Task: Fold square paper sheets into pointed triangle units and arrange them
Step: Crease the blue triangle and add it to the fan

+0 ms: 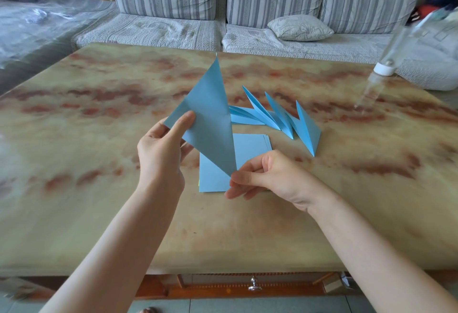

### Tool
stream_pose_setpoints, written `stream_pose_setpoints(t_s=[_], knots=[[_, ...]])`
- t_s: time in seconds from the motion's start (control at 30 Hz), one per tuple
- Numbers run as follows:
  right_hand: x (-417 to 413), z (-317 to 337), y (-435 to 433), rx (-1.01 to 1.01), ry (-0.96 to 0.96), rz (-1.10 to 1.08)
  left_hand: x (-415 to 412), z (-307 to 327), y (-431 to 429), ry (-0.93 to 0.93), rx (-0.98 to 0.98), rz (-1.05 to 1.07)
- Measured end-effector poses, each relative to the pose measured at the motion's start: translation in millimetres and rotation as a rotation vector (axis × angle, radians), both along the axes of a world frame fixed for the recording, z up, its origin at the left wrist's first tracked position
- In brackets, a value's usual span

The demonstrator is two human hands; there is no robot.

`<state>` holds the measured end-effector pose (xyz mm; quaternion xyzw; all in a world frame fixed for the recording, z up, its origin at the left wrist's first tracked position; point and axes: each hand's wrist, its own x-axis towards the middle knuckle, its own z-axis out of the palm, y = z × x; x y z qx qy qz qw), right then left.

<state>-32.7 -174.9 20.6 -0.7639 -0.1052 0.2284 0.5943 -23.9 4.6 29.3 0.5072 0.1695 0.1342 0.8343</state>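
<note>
A blue paper sheet folded into a long pointed shape (pixel 210 117) is held up above the table, its sharp tip pointing away from me. My left hand (pixel 161 149) pinches its left corner between thumb and fingers. My right hand (pixel 267 176) pinches its near lower tip. Under it lies a stack of flat blue square sheets (pixel 250 146). Several finished pointed blue units (pixel 280 119) lie overlapping in a row behind and to the right of the stack.
The marble-patterned table (pixel 99 164) has a drawer with a metal knob (pixel 254 285) at its near edge. A clear bottle with a white cap (pixel 384 67) hangs blurred at the right. A striped grey sofa (pixel 247 3) with a small cushion (pixel 300 27) stands behind.
</note>
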Motion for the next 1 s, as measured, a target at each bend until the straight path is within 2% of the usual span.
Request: stream_pose_setpoints(t_s=[0.2,0.33,0.5,0.8,0.93,1.0], knots=[[1.2,2.4,-1.0,-0.038,-0.048,-0.063,0.8,0.5,1.9,0.001,0.007,-0.031],[5.9,8.7,3.4,0.040,-0.145,-0.251,-1.8,-2.0,-6.9,0.016,0.017,-0.095],[13.6,10.7,9.6,0.258,-0.202,-0.558,-6.0,-4.0,-17.8,0.023,-0.002,-0.158],[13.3,12.5,10.8,0.351,-0.149,-0.592,-5.4,-12.7,-21.6,0.043,-0.078,-0.237],[15.0,11.9,7.4,0.316,-0.198,-0.591,-3.3,-9.2,-18.5,0.065,0.037,-0.256],[16.1,13.1,4.0,0.271,-0.234,-0.562,-0.6,-8.5,-13.3,0.044,0.228,-0.265]])
